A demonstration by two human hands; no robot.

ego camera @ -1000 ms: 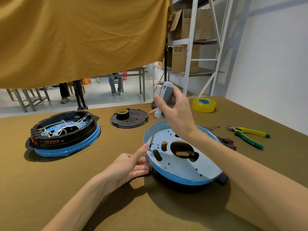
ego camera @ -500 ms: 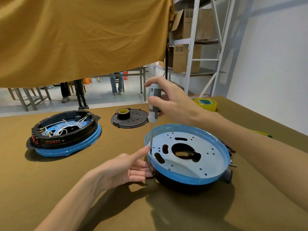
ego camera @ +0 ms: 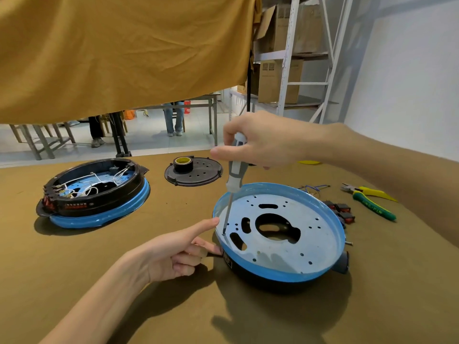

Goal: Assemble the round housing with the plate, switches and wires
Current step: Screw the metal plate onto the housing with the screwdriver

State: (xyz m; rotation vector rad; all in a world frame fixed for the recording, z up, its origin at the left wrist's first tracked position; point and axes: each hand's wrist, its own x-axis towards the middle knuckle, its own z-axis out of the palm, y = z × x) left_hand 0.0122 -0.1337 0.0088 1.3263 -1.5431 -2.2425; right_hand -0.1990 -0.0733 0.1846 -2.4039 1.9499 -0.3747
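Both hands work: right hand [ego camera: 260,142] grips screwdriver [ego camera: 234,177] above plate [ego camera: 310,234].

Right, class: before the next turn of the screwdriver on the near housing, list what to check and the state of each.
1. Screwdriver tip at a hole near the plate edge: ok.
2. Right hand grips the handle: ok.
3. Left hand steadies the housing rim: ok.
4. Screw seated under the tip: cannot tell.
5. Shaft upright: not ok, slightly tilted.
6. Switches and pliers clear of the work: ok.
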